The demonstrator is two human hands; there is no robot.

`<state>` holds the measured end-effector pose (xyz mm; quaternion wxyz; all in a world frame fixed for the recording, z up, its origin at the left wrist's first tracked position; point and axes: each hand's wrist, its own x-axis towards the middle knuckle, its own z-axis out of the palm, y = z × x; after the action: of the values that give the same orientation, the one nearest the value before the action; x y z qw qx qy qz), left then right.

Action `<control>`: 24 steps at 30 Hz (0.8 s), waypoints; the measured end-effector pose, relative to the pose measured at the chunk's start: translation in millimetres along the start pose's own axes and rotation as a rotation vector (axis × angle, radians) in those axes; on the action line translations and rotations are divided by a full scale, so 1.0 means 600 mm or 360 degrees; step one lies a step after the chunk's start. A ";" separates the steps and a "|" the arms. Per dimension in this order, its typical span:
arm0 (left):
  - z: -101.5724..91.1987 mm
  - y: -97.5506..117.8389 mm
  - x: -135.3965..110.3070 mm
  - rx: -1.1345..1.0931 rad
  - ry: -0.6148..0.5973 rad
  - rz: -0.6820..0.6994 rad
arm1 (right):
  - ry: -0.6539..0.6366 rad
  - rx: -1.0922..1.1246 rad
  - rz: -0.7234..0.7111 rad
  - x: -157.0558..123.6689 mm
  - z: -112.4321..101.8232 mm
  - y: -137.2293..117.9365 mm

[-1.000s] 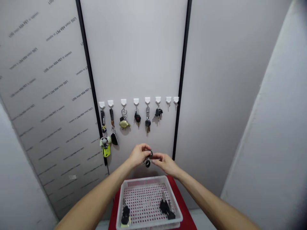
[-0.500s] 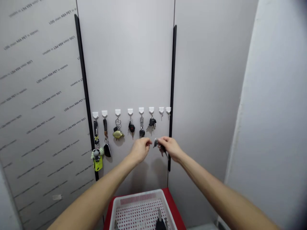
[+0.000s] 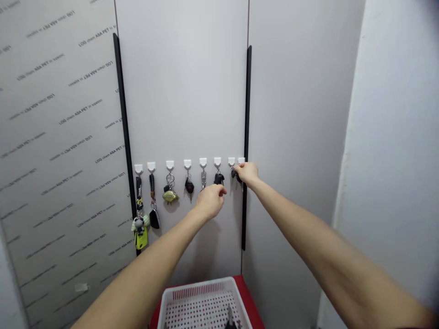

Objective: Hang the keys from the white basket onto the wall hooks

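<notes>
Right hand (image 3: 247,173) risen, black keys (image 3: 235,175) at hook (image 3: 231,161)

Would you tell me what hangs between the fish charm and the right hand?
Head view: three key sets: black fob, metal clip, then black keys nearest the right hand.

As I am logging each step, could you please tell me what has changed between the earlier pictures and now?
The right hand carried the black key bunch up from above the white basket to the seventh hook from the left; the left hand let go of it and rose alongside, fingers empty. The six hung key sets stayed as they were.
</notes>
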<state>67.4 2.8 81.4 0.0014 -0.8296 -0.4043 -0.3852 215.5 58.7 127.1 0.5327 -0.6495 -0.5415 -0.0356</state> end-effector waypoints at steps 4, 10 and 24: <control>0.008 -0.016 -0.010 -0.0034 0.0001 -0.0060 | -0.0080 0.0026 -0.0039 -0.010 0.009 0.006; 0.041 -0.032 -0.056 -0.0194 -0.0110 -0.0187 | -0.0135 0.0105 -0.0072 -0.031 0.012 0.025; 0.191 -0.097 -0.366 -0.0320 -0.1172 -0.0656 | -0.1863 -0.0834 -0.1075 -0.443 0.065 0.190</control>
<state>18.8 -69.2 -157.6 -0.3009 -0.8095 -0.4955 -0.0932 169.8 -72.0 -130.1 -0.0579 -0.4657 -0.8826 0.0267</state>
